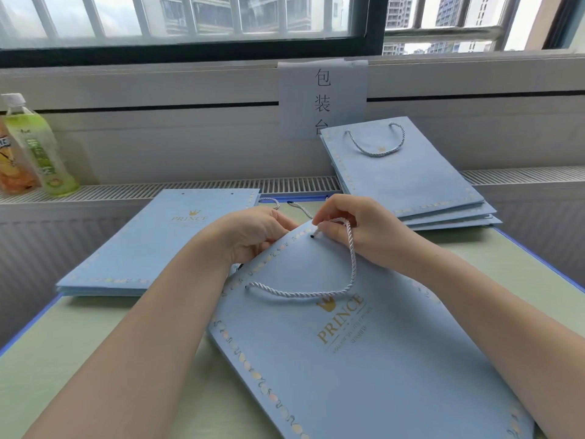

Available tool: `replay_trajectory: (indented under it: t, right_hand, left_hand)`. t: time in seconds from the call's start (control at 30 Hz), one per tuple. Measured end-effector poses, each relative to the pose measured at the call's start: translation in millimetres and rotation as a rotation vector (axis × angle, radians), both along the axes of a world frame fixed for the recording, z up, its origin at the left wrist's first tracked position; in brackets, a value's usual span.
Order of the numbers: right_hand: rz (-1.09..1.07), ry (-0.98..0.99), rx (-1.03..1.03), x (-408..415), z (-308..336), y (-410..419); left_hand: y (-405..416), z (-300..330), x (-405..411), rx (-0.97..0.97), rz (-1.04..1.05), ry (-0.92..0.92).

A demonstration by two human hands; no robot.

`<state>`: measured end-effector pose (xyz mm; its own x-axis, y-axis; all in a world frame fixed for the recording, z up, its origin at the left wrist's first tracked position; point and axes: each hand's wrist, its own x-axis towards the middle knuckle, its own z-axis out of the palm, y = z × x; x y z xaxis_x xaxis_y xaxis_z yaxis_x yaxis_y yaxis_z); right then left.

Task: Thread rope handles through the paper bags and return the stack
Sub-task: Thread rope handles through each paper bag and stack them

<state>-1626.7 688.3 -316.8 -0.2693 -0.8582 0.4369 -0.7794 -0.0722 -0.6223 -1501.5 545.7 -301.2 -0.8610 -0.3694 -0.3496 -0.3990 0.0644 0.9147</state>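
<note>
Your left hand (253, 232) grips the top edge of the bag (348, 343), fingers curled over it; the fingertips are hidden behind the paper. Your right hand (357, 229) pinches the rope (316, 293) just beside the right hole, where its dark tip sits (whether the tip is already inside, I cannot tell). The rope's other end enters the left hole. The bag lies tilted on the table (95, 359), its lower corner cut off. An unthreaded stack (152, 245) lies left, a threaded stack (408, 175) leans behind right.
</note>
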Motion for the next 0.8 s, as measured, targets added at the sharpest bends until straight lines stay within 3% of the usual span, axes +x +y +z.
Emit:
replay_trajectory:
  t: [0.13,0.23,0.5,0.67,0.8]
  right_hand:
    - [-0.029,0.003,0.056,-1,-2,1]
    - [-0.048,0.001,0.037,-2,1,2]
    - [-0.051,-0.324,-0.354,-1,21,9]
    - [-0.1,-0.244,-0.267,-5,23,15]
    - [-0.307,-0.127,-0.144,-10,27,14]
  left_hand:
    - [3,-3,-3,-0.24,0.075,-0.037]
    - [5,-4,-6,-0.316,0.103,-0.031]
    - [3,-2,-1,-0.467,0.002,-0.017]
    - [2,3,-2,-0.579,0.122,0.145]
    - [-2,10,2,-0.983,0.265,0.221]
